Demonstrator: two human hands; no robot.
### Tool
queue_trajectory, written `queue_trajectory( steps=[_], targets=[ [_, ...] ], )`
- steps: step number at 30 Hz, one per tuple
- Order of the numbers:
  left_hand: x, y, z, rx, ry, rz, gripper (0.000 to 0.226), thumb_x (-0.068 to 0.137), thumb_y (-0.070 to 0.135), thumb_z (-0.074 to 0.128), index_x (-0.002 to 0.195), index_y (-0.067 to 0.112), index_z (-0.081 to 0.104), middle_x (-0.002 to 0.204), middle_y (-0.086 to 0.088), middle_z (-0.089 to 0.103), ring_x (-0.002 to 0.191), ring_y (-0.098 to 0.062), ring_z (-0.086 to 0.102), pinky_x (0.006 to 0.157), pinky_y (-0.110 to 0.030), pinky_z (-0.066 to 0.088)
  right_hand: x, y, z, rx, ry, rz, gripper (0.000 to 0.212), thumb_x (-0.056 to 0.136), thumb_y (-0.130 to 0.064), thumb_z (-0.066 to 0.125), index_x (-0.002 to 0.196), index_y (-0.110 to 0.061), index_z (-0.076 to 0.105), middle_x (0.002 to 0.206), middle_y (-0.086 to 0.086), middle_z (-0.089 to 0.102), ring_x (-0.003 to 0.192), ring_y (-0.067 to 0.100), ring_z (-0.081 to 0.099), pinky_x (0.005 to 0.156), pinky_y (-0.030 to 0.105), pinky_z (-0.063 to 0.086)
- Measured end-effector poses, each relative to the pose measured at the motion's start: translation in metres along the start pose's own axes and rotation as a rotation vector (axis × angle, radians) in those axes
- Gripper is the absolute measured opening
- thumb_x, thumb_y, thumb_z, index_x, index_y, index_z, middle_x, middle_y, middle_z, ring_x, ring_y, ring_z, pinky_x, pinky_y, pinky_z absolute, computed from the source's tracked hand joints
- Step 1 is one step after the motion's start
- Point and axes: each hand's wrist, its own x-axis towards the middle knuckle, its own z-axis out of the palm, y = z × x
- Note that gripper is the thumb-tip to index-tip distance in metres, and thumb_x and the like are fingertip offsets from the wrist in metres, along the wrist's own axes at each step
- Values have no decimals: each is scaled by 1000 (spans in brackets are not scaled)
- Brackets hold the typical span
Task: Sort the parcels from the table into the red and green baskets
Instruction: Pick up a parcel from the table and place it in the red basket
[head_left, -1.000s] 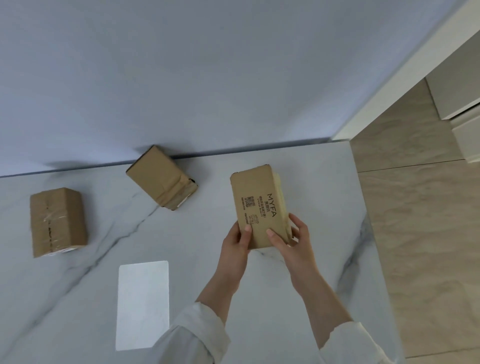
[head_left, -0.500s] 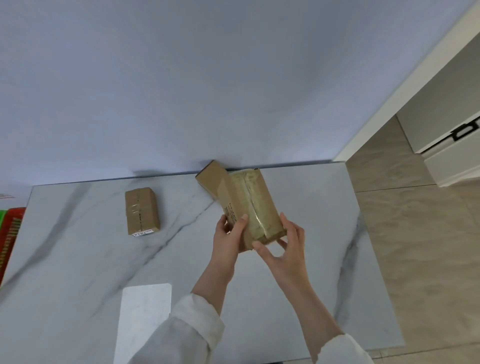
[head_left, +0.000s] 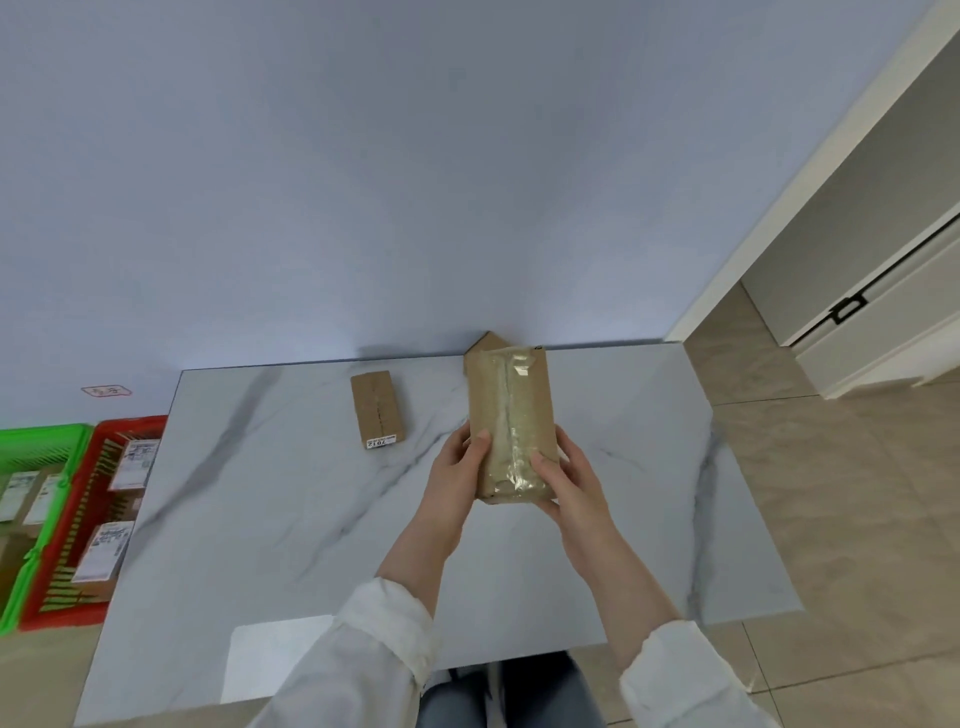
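Observation:
Both hands hold one brown cardboard parcel (head_left: 511, 415) above the white marble table (head_left: 291, 519), its taped face toward me. My left hand (head_left: 457, 470) grips its lower left edge and my right hand (head_left: 569, 480) its lower right edge. A second parcel (head_left: 375, 408) with a small white label lies flat on the table, left of the held one. A third parcel (head_left: 485, 344) peeks out behind the held one, by the wall. The red basket (head_left: 98, 444) and green basket (head_left: 44, 444) stand on the floor at the left, both holding labelled parcels.
A pale blue wall (head_left: 363, 182) runs along the table's far edge. Tiled floor (head_left: 841, 519) lies to the right, with a white door frame and cabinet (head_left: 857, 332) beyond. My legs in jeans (head_left: 498, 696) stand at the table's near edge.
The held parcel has been turned from its printed face to its taped face and now stands upright. The view has pulled back and swung left, bringing both baskets into sight.

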Motion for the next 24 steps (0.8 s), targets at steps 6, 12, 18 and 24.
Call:
queue_trajectory(
  steps=[6, 12, 18, 24],
  targets=[
    [-28, 13, 4, -8, 73, 91, 29, 85, 28, 67, 106, 31, 48, 106, 6, 63, 91, -7, 64, 69, -24, 55, -25, 1, 22, -281, 140, -148, 69, 79, -21, 73, 139, -33, 40, 128, -3, 47, 107, 5, 56, 84, 17, 47],
    [-35, 22, 3, 13, 71, 119, 61, 69, 30, 80, 117, 14, 45, 115, -3, 65, 101, -17, 66, 83, -36, 57, -42, -9, 39, -698, 234, -414, 83, 71, -33, 76, 142, -36, 33, 135, -5, 27, 129, 9, 23, 96, 24, 36],
    [-35, 37, -13, -57, -65, 132, 36, 88, 26, 62, 123, 25, 52, 116, -2, 67, 93, -15, 67, 56, -22, 52, -38, -32, 13, -316, 41, -309, 74, 82, -30, 69, 144, -31, 28, 142, -5, 35, 129, 8, 37, 103, 28, 37],
    [-41, 42, -19, 4, -237, 170, 28, 93, 24, 55, 119, 34, 56, 117, 2, 68, 100, -13, 65, 69, -26, 51, -41, -40, 7, -67, -224, -92, 41, 91, -29, 54, 132, -28, 48, 120, -9, 66, 106, 8, 64, 89, 31, 51]
  ],
)
